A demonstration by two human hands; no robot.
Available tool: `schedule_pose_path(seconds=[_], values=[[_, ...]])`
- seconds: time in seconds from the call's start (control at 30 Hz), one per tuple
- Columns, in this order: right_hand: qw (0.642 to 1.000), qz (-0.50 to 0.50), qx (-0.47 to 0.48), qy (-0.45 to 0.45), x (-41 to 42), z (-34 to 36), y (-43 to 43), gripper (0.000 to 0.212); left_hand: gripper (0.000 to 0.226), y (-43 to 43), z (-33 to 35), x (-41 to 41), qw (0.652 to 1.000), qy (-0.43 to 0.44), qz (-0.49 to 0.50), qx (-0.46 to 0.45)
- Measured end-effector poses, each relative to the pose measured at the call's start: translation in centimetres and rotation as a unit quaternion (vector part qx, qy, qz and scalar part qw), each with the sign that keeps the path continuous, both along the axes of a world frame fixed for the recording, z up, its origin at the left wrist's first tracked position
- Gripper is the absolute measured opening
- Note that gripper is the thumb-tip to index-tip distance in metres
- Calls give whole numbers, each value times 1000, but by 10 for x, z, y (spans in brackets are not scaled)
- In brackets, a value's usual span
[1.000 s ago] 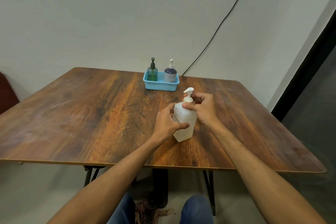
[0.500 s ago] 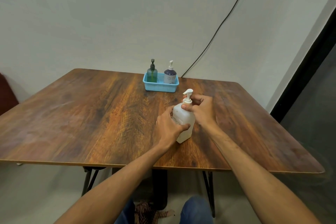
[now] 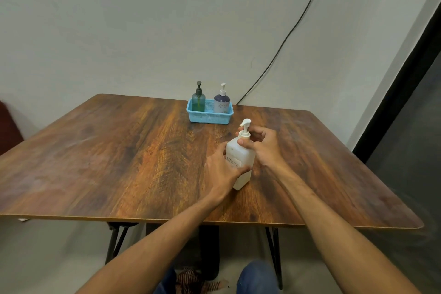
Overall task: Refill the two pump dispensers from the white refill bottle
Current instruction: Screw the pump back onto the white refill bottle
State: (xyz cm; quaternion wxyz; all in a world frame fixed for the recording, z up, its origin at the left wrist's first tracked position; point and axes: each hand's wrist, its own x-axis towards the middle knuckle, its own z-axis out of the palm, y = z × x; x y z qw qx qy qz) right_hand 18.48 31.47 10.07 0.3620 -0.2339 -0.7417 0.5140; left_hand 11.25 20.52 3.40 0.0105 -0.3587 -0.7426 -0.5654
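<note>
You are opening the white refill bottle (image 3: 238, 154), which is standing upright on the tabletop (image 3: 119, 150) in front of the blue basket (image 3: 210, 117), on the side nearer you and a little to the basket's right. Your left grip (image 3: 222, 169) is wrapping round the lower body of the bottle and bracing it, while your right grip (image 3: 261, 143) is pinching the pump collar (image 3: 244, 135) at the neck, thumb in front and fingers curling behind. The pump head (image 3: 245, 123) is sitting on the neck, so this looks like the first step, unscrewing the top, with no pouring begun. Next you are likely going to need a firm hold on the body while twisting the collar, then a straight lift so the dip tube comes clear without tipping the bottle. Inside the basket, the green dispenser (image 3: 198, 101) is standing at the left end and the purple dispenser (image 3: 222, 102) at the right end, both with their pumps on, so each is going to need opening before it can be filled. Behind the basket, a dark cable (image 3: 286, 36) is running up the wall.
</note>
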Motion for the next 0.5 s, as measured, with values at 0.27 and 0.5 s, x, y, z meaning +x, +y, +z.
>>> schedule_pose_path(seconds=[0.27, 0.5], values=[[988, 139, 9, -59, 17, 7, 30, 54, 58, -19, -1, -22, 989, -71, -131, 8], [999, -5, -30, 11, 37, -23, 16, 90, 32, -19, 8, -50, 979, -123, -160, 24]])
